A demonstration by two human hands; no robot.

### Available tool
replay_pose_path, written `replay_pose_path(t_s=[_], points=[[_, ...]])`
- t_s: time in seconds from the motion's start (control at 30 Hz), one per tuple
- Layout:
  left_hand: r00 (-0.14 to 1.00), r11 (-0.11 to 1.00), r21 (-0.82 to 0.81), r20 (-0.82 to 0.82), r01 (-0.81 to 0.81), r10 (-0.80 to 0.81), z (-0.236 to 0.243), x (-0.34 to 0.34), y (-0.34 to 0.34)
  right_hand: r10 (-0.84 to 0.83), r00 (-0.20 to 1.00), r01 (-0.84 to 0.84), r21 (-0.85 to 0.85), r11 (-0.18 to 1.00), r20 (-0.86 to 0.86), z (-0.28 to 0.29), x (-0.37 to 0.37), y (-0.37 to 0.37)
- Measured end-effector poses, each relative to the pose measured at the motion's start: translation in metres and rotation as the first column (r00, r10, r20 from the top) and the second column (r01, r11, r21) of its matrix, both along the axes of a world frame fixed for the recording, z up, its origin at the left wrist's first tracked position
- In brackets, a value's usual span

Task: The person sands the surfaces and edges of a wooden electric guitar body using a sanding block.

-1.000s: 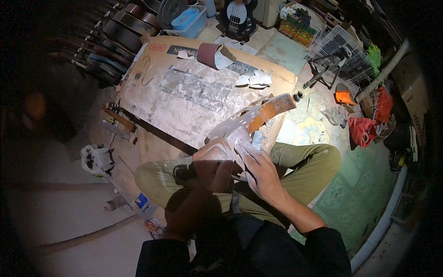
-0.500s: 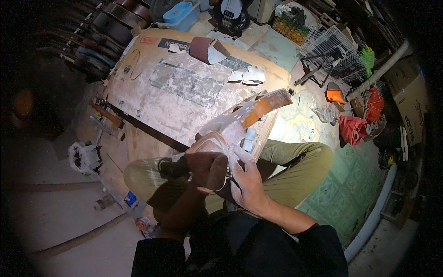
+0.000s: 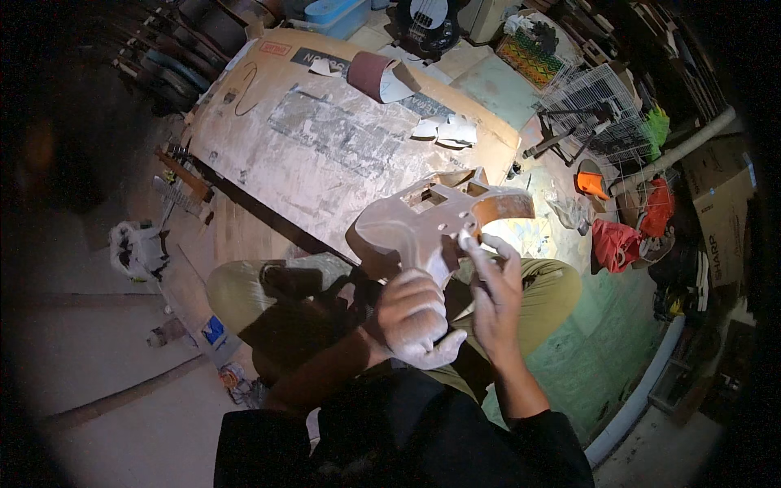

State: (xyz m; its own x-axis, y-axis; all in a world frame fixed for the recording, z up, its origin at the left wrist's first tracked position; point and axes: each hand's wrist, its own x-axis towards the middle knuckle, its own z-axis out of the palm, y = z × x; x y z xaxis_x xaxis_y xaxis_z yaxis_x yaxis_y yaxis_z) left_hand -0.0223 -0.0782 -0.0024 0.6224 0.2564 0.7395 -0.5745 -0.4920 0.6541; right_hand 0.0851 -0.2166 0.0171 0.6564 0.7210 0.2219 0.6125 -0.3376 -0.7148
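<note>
L hand [image 3: 413,317] wrapped round guitar body [image 3: 407,232] (near end hidden), R hand [image 3: 498,297] part-curled, hold unclear

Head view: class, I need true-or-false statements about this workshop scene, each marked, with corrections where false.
1. The left hand grips the near part of the guitar body. True.
2. The curled maroon sheet lies on the person's lap. False: it lies on the cardboard.
3. The trousers are bright red. False: they are olive green.
4. A white wire cage stands right of the cardboard. True.
5. The right hand rests on the floor. False: its fingers are at the guitar body's edge.
</note>
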Motion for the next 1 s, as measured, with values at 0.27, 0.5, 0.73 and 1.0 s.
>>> replay_pose_path(t_s=[0.27, 0.5, 0.73, 1.0], points=[[0.997, 0.995, 0.092, 0.065, 0.034, -0.04, -0.032, -0.021, -0.041, -0.111, 0.917, 0.111, -0.023, 0.994, -0.383, 0.012, 0.004, -0.046], [0.908, 0.931, -0.115, 0.209, -0.347, 0.364, -0.054, -0.012, -0.067, 0.255, 0.962, -0.272, -0.377, 0.885, -0.095, 0.025, -0.002, -0.025], [0.9, 0.928, -0.088, 0.226, -0.361, 0.372, -0.061, -0.011, -0.067, 0.263, 0.944, -0.318, -0.335, 0.887, -0.199, 0.016, -0.002, -0.017], [0.892, 0.92, -0.086, 0.226, -0.382, 0.392, -0.063, -0.012, -0.065, 0.25, 0.944, -0.316, -0.373, 0.872, -0.215, 0.003, -0.012, -0.028]])
